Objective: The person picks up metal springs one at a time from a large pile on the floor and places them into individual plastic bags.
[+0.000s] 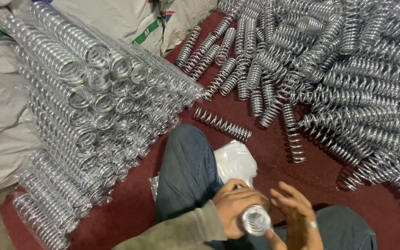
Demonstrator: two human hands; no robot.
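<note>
Head view, looking down at a person sitting on the dark red floor (302, 178), and I'll use their bent knee in blue jeans (187, 159) as the landmark. Just below and right of that knee, both hands meet around 1 shiny coil spring (256, 220), which sits in a clear wrapper with its round end facing up at the camera. The left hand (232, 206) comes in from an olive sleeve (181, 234), fingers curled round the spring's side, so that grip is clenched on it. The right hand (295, 210) is on the other side, palm turned inward, fingers spread and half bent, fingertips touching the wrapper; that grip looks loose, not closed. There's a ring on 1 finger.

Right beside the knee lies a bunch of clear plastic bags (234, 159). Above the knee, 1 loose spring (222, 124) lies alone. Left of the knee is a neat stack of wrapped springs (93, 102) against white sacks (1, 106). Far right of the knee there's a big messy heap of bare springs (348, 78).
</note>
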